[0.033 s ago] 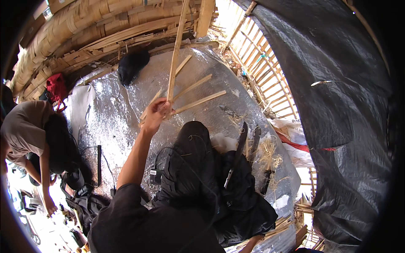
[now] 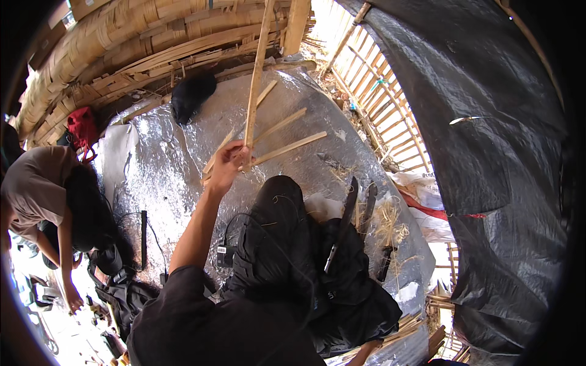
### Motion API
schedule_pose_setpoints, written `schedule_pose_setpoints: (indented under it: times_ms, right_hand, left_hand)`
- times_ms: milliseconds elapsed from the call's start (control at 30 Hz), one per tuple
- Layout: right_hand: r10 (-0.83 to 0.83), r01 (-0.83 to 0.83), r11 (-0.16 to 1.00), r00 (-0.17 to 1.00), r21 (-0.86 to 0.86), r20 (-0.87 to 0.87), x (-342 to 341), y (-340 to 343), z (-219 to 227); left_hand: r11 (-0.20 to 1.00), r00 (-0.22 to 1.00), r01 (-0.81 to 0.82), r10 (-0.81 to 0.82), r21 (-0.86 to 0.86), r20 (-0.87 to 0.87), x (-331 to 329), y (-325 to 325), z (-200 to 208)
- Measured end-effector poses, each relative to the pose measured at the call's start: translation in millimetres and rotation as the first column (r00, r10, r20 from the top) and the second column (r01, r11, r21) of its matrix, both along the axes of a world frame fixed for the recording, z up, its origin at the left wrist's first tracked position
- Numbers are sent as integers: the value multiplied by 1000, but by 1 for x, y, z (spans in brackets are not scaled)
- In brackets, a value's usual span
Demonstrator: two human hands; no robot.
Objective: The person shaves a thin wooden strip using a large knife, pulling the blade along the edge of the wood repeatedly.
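Rising from the left hand [image 2: 229, 163], a long wooden strip [image 2: 256, 85] leans right.

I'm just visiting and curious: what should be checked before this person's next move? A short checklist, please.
1. Left hand grips the long strip: ok.
2. Left hand clear of the knife: ok, they are apart.
3. Knife off the dark clothing: not ok, it lies partly over it.
4. Right hand grip: cannot tell, little shows at the lower edge.
5. Co-worker clear of the long strip: ok, bent over at far left.
6. Loose strips on the silvery mat: ok.
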State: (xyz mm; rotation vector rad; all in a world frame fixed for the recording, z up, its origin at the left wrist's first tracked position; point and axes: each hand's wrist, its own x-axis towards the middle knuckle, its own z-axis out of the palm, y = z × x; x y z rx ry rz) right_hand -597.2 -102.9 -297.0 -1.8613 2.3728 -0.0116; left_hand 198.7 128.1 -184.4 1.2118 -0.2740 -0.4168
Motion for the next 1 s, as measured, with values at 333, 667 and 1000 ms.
schedule_pose_setpoints:
  times_ms: [333, 667, 1000]
  right_hand:
    - [139, -246, 914, 938, -324, -319, 84, 24, 72]
    - [648, -475, 734, 275, -486, 710, 376, 0, 237]
    - [280, -663, 590, -367, -461, 887, 463, 31, 315]
  left_hand:
    - [981, 973, 164, -143, -104, 180, -45, -37, 71]
    - [834, 883, 470, -449, -289, 138, -156, -79, 117]
    - [745, 790, 611, -550, -268, 272, -214, -75, 156]
